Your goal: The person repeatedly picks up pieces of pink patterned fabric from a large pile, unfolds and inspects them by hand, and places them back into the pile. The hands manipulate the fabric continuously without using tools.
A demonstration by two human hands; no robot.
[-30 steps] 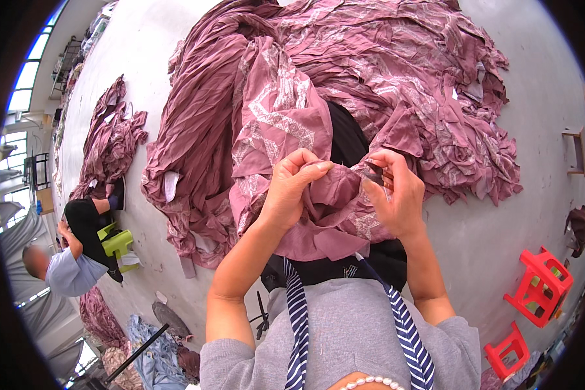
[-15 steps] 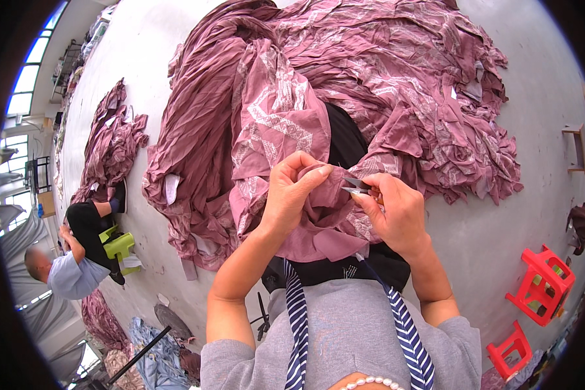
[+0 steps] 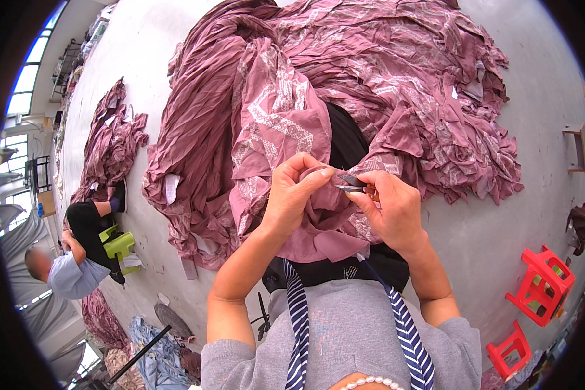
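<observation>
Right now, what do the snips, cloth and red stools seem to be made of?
Snips: probably metal, greyish, from the thin, straight blades.
Cloth: thin fabric, seemingly matte, judging by its soft folds and creases; fibre unclear.
Red stools: likely moulded plastic, smooth, with uniform colour and cut-out openings.

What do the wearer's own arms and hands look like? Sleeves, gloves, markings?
Left hand and right hand: no gloves on either. Forearms uncovered; no watch, bracelet, cable or marking visible on them. Short grey sleeves, plain, no print visible. Rings: too small to tell.
</observation>
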